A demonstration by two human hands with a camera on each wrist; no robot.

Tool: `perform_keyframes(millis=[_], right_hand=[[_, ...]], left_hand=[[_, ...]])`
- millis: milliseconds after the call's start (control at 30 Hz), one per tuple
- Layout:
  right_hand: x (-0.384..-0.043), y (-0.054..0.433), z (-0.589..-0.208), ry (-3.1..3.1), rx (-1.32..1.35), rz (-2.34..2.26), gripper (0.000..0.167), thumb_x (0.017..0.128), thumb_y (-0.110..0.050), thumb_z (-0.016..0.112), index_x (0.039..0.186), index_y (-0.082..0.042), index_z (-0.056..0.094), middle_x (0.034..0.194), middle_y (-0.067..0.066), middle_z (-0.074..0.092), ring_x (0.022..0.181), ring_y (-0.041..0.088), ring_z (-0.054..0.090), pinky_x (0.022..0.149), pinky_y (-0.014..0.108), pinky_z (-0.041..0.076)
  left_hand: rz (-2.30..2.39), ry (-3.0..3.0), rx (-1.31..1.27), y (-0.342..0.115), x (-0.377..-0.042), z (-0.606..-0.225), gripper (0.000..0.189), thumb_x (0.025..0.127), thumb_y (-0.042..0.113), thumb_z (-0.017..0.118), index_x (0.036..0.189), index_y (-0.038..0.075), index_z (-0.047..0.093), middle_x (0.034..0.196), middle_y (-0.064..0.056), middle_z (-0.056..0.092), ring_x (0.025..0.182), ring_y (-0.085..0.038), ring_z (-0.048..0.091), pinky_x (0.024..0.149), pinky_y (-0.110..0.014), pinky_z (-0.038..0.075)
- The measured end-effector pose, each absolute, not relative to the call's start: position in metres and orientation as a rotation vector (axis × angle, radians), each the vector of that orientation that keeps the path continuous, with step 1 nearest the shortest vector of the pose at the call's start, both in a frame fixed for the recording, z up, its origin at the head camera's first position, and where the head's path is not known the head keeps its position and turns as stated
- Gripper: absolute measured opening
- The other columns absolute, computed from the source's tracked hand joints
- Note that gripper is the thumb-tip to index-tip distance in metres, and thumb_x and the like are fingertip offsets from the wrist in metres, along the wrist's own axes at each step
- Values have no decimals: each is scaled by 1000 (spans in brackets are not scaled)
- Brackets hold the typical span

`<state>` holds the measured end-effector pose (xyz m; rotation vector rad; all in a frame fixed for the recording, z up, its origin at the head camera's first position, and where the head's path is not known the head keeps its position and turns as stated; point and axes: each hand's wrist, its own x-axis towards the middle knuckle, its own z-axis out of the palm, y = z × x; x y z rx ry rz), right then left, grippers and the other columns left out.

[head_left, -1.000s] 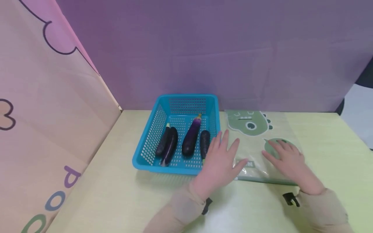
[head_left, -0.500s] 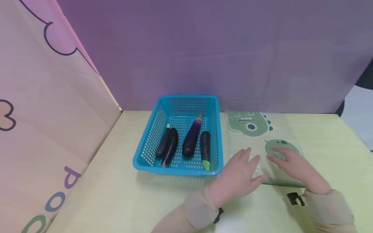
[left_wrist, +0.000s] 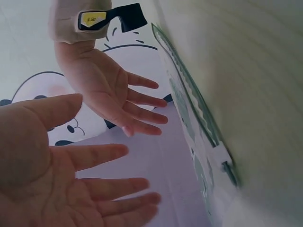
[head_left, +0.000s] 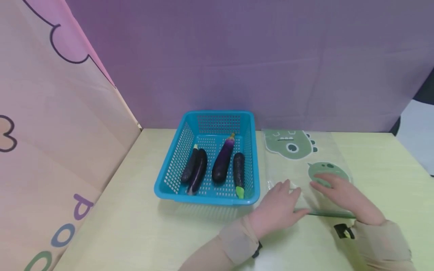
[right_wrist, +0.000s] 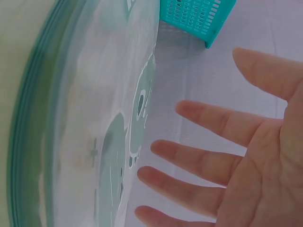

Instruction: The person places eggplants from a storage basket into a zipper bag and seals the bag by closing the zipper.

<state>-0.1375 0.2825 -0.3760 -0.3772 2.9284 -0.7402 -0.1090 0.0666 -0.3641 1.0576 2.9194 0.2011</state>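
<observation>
A clear zip bag (head_left: 288, 169) printed with green dinosaur heads lies flat to the right of the basket. Its zip edge faces the person, and a white slider (left_wrist: 220, 155) sits on it in the left wrist view. Above the bag's near left corner my left hand (head_left: 276, 207) spreads its fingers, holding nothing. My right hand (head_left: 346, 194) hovers over the bag's right side, fingers extended, palm bare in the right wrist view. Several dark purple eggplants (head_left: 222, 162) lie in the blue plastic basket (head_left: 203, 199), one with a green stem end near the front right corner.
The pale table (head_left: 135, 210) carries both basket and bag. A purple cloth (head_left: 237, 60) hangs behind it, and a printed pink cloth (head_left: 61, 124) borders the left side. Black straps (head_left: 343, 231) show at the wrists.
My left hand has drawn back and to the right, away from the basket's edge, uncovering the rightmost eggplant's green end. My right hand has shifted slightly right and nearer.
</observation>
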Motion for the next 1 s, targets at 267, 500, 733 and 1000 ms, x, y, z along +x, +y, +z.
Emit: perform_keyframes(millis=[267, 500, 733, 1000], right_hand=[[-137, 279, -377, 2875, -401, -811, 49, 98, -33, 48, 126, 7, 52, 130, 34, 49, 119, 54, 42, 93, 66, 35], [-137, 275, -381, 2822, -414, -773, 50, 97, -34, 48, 126, 6, 53, 129, 34, 49, 118, 55, 43, 92, 66, 36], [-136, 276, -383, 2803, -446, -751, 50, 97, -33, 49, 127, 7, 52, 129, 36, 48, 118, 56, 43, 92, 67, 36], [-135, 276, -384, 2790, -418, -704, 51, 95, -36, 53, 128, 3, 53, 130, 34, 49, 118, 55, 43, 91, 67, 36]], left_hand=[[202, 2855, 881, 67, -116, -375, 57, 89, 53, 56, 136, 21, 49, 143, -12, 45, 128, -25, 46, 105, -31, 39], [204, 2790, 789, 66, -120, -380, 53, 86, 46, 64, 132, 22, 54, 145, -11, 42, 131, -27, 43, 104, -33, 41], [231, 2708, 749, 67, -125, -381, 54, 85, 42, 67, 133, 24, 53, 151, -12, 34, 137, -29, 35, 104, -35, 40], [161, 2727, 800, 71, -129, -385, 49, 83, 43, 69, 127, 25, 58, 145, -8, 42, 130, -25, 41, 99, -32, 44]])
